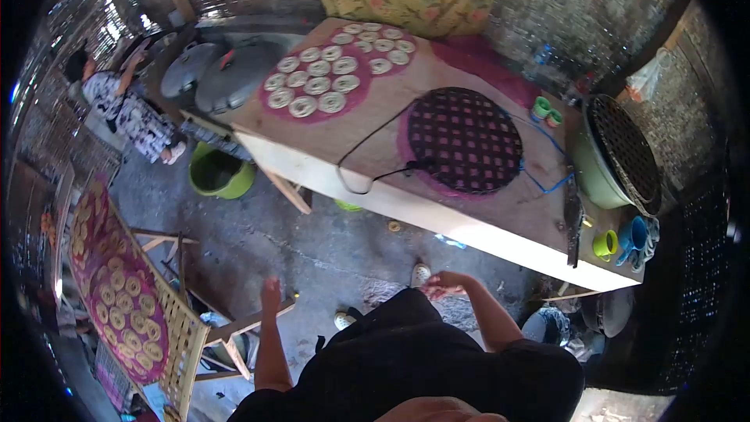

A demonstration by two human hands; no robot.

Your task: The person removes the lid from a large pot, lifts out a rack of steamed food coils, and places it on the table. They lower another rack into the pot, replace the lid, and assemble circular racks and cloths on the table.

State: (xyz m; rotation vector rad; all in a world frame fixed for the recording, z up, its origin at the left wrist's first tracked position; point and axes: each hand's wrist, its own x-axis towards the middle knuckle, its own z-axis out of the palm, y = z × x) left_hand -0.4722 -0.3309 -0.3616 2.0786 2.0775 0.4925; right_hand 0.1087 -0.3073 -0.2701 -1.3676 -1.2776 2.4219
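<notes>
My left hand hangs over the floor near the end of a wooden trestle. Its fingers are small and foreshortened, and nothing shows in it. In front of my body, my right hand is loosely open with no object visible in it. Beyond it stands a long table bearing a dark round lattice tray with a black strap. Pale coiled rounds lie on pink round cloths at the table's far left. More coiled rounds cover a tilted woven rack at left.
Large lidded pots stand at the back left, near another person. A green bucket sits on the floor. At the table's right end are a pale green tub, a yellow-green mug and a blue mug.
</notes>
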